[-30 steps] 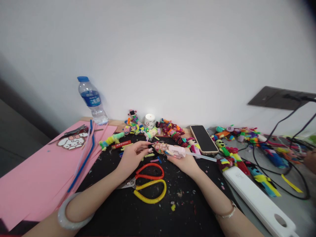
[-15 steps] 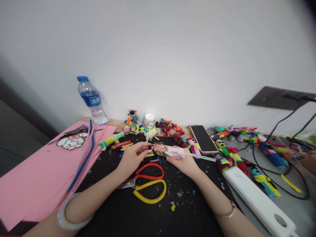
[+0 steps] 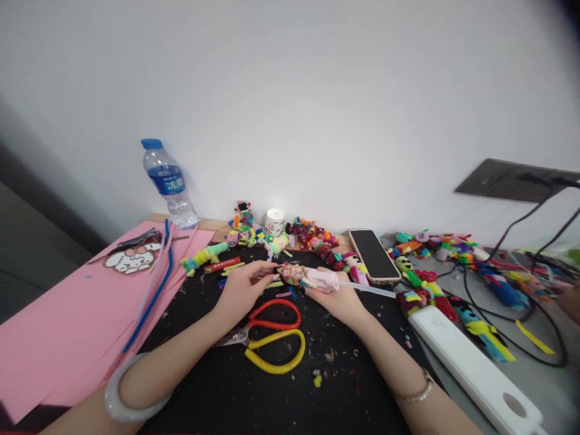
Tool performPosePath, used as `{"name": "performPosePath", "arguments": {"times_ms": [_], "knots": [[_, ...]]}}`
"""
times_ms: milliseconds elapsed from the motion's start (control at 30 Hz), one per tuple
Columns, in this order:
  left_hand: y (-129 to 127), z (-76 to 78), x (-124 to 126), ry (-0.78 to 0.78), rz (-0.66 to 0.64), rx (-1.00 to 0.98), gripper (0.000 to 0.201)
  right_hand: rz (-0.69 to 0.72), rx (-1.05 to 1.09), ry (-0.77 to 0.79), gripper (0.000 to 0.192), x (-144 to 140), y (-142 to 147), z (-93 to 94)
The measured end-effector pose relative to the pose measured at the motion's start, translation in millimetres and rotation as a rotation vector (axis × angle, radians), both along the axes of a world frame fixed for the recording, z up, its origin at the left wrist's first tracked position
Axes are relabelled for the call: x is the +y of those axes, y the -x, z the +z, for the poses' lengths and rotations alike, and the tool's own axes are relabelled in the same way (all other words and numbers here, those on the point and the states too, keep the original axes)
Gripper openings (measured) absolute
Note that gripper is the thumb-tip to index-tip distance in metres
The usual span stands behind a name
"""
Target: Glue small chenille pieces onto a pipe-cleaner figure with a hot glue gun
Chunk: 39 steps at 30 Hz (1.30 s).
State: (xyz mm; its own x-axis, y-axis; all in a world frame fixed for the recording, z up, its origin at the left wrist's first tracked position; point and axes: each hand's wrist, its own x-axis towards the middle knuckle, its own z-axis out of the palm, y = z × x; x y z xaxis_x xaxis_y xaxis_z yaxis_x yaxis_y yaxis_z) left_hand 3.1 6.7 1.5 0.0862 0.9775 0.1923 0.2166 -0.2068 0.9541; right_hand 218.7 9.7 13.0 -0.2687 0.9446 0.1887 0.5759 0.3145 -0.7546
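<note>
Here's the right hand (image 3: 342, 307), fingers wrapped round a pale pink glue gun (image 3: 322, 278), smooth at the back and knobbly with mixed colours at the front, over the black mat (image 3: 203, 393) between the hands. A straight, cloudy glue stick (image 3: 371, 290) pokes from its rear. The left hand (image 3: 240, 291) comes in at the tip, thumb and fingers narrowly spaced; can't tell whether they pinch anything. Just below, scissors (image 3: 277, 365) show glossy looped handles, one red, one yellow. Beyond, fuzzy, stubby dolls (image 3: 319, 241) lie heaped by the wall.
</note>
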Motion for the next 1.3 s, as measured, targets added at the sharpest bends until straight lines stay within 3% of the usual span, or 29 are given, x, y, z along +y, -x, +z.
{"name": "performPosePath", "arguments": {"times_ms": [467,1300], "knots": [[1.5,-5.8,4.2,0.010,0.037,-0.037,0.023,-0.027,0.043,-0.010,0.015,1.1,-1.2,-3.4],[2.1,-1.2,2.1,-0.002,0.070,-0.043,0.022,-0.079,0.023,-0.020,0.011,2.4,-4.5,-7.0]]}}
